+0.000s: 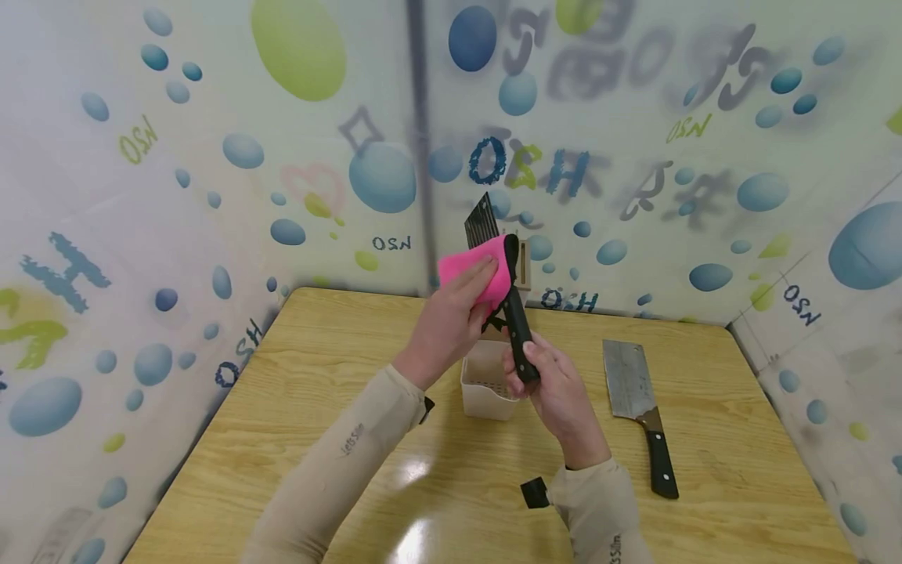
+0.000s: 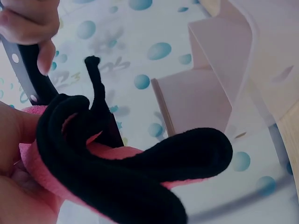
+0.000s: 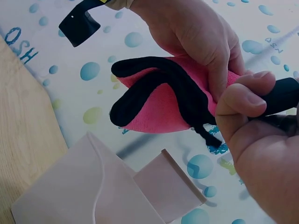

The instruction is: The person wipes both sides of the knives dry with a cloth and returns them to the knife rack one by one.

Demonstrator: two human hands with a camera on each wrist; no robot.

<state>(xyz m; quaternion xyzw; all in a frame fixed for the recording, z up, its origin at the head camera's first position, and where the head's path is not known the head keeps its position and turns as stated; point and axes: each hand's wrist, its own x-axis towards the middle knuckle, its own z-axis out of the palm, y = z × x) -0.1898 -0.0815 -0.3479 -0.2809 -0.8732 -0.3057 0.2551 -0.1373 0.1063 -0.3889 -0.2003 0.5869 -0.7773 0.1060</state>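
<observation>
A black-handled knife (image 1: 520, 333) slants upward above the table. Its broad, dark striped blade (image 1: 481, 222) shows a small hole near the top corner. My right hand (image 1: 557, 388) grips the riveted handle, fingers wrapped round it. My left hand (image 1: 451, 325) pinches a folded pink cloth (image 1: 454, 266) with black edging around the blade near the handle, and the cloth hides that part. In the left wrist view the cloth's black edging (image 2: 140, 179) hangs in loops. Behind and below the hands stands a pale plastic holder (image 1: 486, 399) with drain holes in its bottom.
A cleaver (image 1: 629, 380) lies flat on the wooden table (image 1: 338, 345) to the right, its black handle toward the near edge. Behind the open box, a taller slotted section (image 1: 522, 266) stands near the back wall. Patterned walls (image 1: 380, 94) enclose the table.
</observation>
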